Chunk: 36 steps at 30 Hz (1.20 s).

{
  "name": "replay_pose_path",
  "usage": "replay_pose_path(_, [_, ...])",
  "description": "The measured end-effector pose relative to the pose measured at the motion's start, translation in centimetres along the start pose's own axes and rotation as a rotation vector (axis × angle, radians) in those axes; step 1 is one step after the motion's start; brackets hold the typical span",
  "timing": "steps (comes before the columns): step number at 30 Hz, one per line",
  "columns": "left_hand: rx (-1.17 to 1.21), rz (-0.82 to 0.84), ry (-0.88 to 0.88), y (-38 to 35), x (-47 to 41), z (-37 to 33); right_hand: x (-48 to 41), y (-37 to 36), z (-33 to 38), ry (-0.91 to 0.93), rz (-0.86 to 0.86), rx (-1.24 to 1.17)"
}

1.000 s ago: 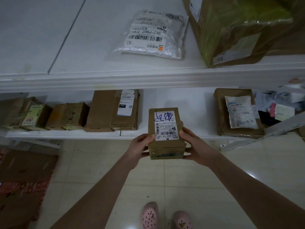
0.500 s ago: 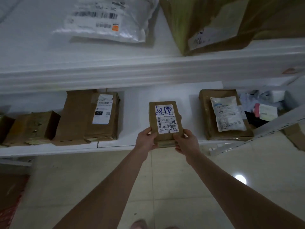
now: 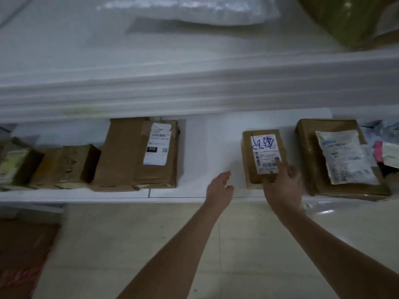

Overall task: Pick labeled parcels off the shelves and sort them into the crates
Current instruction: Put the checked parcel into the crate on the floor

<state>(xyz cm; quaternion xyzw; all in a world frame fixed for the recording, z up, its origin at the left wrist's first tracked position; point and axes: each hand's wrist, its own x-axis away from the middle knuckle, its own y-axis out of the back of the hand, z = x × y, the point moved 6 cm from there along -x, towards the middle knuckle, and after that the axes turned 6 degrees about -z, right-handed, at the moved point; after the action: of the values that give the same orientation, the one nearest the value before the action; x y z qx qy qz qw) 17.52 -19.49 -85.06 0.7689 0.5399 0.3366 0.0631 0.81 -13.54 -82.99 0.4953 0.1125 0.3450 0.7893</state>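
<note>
Lower shelf (image 3: 207, 147): white, carries the small parcel (image 3: 247, 160), which lies flat near the front edge.
Flat carton (image 3: 125, 156): brown, labelled, well left of the parcel.
Second carton (image 3: 307, 152): just right of the parcel, with a white pouch (image 3: 345, 156) on top.
Small parcel: brown, white label (image 3: 264, 147) facing up with blue scribble.
Right hand (image 3: 282, 186): straight fingers (image 3: 280, 169) rest on the parcel's near end, gripping nothing.
Left hand (image 3: 219, 188): just left of the parcel, not touching it, fingers loosely spread.

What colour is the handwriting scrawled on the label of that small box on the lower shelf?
Blue handwriting on a white label, seen in the head view.
</note>
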Motion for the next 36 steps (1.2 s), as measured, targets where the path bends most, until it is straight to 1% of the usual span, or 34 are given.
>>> replay_pose_path(1, [-0.058,-0.095,-0.02,2.4,-0.3,0.9,0.7,-0.3,1.9,0.062,-0.028,-0.004])
replay_pose_path(3, [-0.152,-0.279,-0.054,7.5,-0.6,2.6,2.3,-2.2,5.9,0.2,0.001,-0.04])
replay_pose_path(5, [-0.226,-0.431,-0.034,12.4,-0.7,4.3,4.5,-5.2,9.6,0.269,0.123,-0.103])
replay_pose_path(7, [-0.268,-0.518,0.025,16.6,-1.2,6.2,6.7,-8.9,12.3,0.242,0.304,-0.158])
replay_pose_path(8, [-0.276,-0.524,0.06,18.3,-1.6,7.2,7.6,-10.7,13.5,0.209,0.395,-0.191])
replay_pose_path(10, [-0.269,-0.47,0.13,20.6,-2.6,9.4,9.0,-13.3,15.6,0.149,0.525,-0.284])
replay_pose_path(13, [-0.182,-0.333,0.201,21.5,-3.7,11.6,10.3,-15.4,17.8,0.122,0.623,-0.494])
replay_pose_path(15, [-0.1,-0.281,0.226,21.0,-3.9,12.0,10.7,-16.0,18.1,0.074,0.677,-0.613])
replay_pose_path(16, [-0.053,-0.269,0.236,20.6,-3.9,12.0,10.5,-16.1,17.8,0.041,0.659,-0.621])
replay_pose_path(20, [0.187,-0.212,0.21,18.3,-2.9,11.6,8.7,-14.0,14.9,-0.047,0.483,-0.473])
replay_pose_path(24, [0.396,-0.189,0.167,15.4,-1.5,10.3,8.3,-11.1,11.9,-0.078,0.313,-0.488])
replay_pose_path(27, [0.418,-0.144,0.111,13.6,-0.9,8.8,8.3,-9.7,9.6,-0.108,0.236,-0.466])
replay_pose_path(31, [0.37,-0.142,0.102,11.9,-0.7,7.6,7.7,-8.9,7.5,-0.137,0.226,-0.402])
replay_pose_path(33, [0.343,-0.142,0.112,10.8,-0.6,7.4,7.2,-8.9,6.6,-0.118,0.226,-0.34])
replay_pose_path(36, [0.268,-0.118,0.078,9.0,-1.1,6.8,6.1,-8.7,5.7,-0.086,0.206,-0.261])
